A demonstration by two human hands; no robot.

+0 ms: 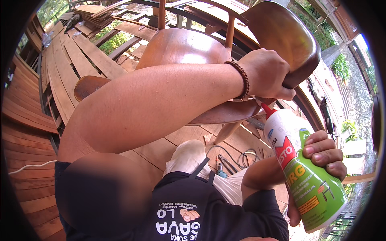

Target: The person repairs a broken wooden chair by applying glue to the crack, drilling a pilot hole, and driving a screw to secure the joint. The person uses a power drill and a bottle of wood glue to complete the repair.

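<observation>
My left arm reaches across the view, and my left hand (265, 72) is closed on the lower edge of a glossy brown curved wooden panel (281, 36) of a chair. In my right hand (325, 154) is a white and green glue bottle (307, 180), tilted so that its red nozzle (267, 109) points up and left. The nozzle tip is at a wooden joint beside the end of a curved chair part (225, 113), just below my left hand. Another broad panel of the chair (181, 46) shows behind my forearm, which hides some of the frame.
A blue-green power tool (220, 170) and a dark cable (237, 154) lie on the plank floor below the chair. Loose boards (76, 56) spread across the left, with stacked planks (92, 16) at the back. Reddish slats (24, 160) line the left side.
</observation>
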